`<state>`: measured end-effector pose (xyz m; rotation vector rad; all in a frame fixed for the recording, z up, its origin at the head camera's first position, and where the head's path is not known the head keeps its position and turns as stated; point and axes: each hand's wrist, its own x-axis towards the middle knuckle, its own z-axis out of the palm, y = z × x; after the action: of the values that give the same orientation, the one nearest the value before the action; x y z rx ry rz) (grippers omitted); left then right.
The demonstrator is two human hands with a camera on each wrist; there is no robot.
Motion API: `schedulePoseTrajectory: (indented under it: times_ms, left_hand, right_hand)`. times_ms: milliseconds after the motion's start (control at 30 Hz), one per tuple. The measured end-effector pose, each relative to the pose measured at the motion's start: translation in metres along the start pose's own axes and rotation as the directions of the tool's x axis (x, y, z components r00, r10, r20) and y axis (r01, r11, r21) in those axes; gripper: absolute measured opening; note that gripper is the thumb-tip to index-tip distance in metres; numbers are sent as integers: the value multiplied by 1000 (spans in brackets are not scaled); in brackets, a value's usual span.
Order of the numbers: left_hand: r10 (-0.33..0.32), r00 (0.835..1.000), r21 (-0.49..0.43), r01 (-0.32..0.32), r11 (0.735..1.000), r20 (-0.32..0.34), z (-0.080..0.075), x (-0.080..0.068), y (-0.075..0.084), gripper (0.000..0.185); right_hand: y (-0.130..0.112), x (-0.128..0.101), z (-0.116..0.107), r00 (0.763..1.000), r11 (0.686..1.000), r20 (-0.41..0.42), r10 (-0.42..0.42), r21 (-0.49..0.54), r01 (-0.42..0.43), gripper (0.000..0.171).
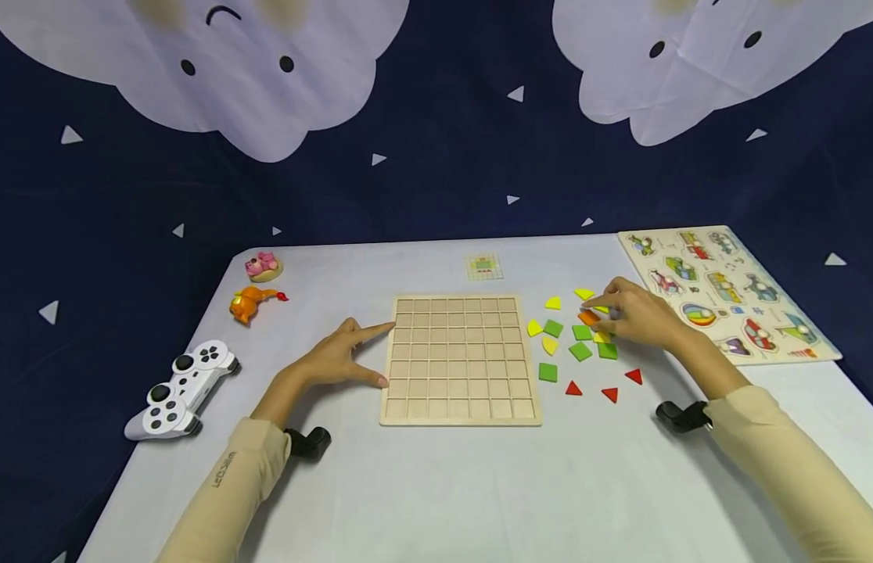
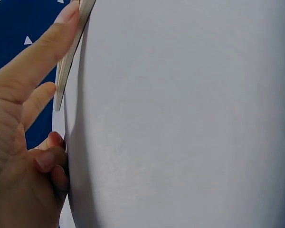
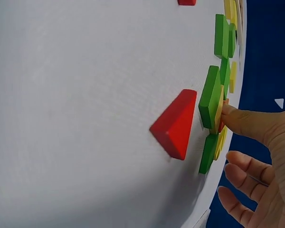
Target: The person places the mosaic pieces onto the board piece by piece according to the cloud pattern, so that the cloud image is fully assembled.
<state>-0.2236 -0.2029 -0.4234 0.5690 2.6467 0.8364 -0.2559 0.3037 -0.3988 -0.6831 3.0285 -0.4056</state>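
Left hand: the left hand (image 1: 335, 361) lies on the white counter (image 1: 436, 485), fingers spread and mostly straight, holding nothing; the forefinger tip and thumb tip touch the left edge of the wooden grid board (image 1: 459, 360)
Right hand: the right hand (image 1: 637, 314) reaches into the loose tiles right of the board; thumb and forefinger are narrowed onto the orange tile (image 1: 588, 317), the other fingers loosely curled
Orange tile: on the counter among the green square tiles (image 1: 580, 351) and yellow curved tiles (image 1: 550, 344), towards the far right of the board
Red triangles: three red triangles (image 1: 609, 393) lie nearer than the green tiles, apart from the hand
Left wrist view: shows the forefinger (image 2: 47, 42) pressed to the thin board edge (image 2: 69, 57), with the remaining fingers bent against the counter; the head view does not show this bend
Right wrist view: shows a thumb tip (image 3: 242, 121) against stacked green, yellow and orange edges, and one red triangle (image 3: 175, 124) close by; whether the tile is lifted cannot be told
Surroundings: white game controller (image 1: 179, 389) near left, two small toy figures (image 1: 256, 285) far left, picture puzzle board (image 1: 725, 293) far right
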Motion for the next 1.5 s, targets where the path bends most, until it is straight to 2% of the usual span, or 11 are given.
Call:
schedulePoseTrajectory:
  times_ms: [333, 633, 833, 1100, 1300, 1500]
  left_hand:
    - [-9, 1000, -7, 9, 1000, -8, 2, -1, 3, 103]
    - [-15, 998, 77, 19, 997, -55, 7, -3, 5, 102]
    - [-22, 997, 99, 29, 995, -74, 8, -4, 7, 102]
    - [-40, 996, 95, 47, 994, -79, 10, -3, 7, 106]
    - [-48, 996, 92, 56, 994, -81, 10, -3, 6, 107]
    - [-59, 995, 90, 66, 994, -78, 10, -2, 7, 107]
  right_hand:
    - [3, 3, 1, 999, 999, -21, -37, -7, 37, 29]
    - [1, 7, 5, 996, 997, -51, -69, 25, 71, 23]
    - [-4, 11, 7, 999, 999, -22, -38, 38, 39, 20]
    - [-8, 12, 6, 999, 999, -43, -18, 32, 19, 20]
    - [-19, 20, 5, 994, 997, -86, -68, 35, 71, 21]
    - [-40, 34, 11, 990, 992, -87, -112, 51, 117, 20]
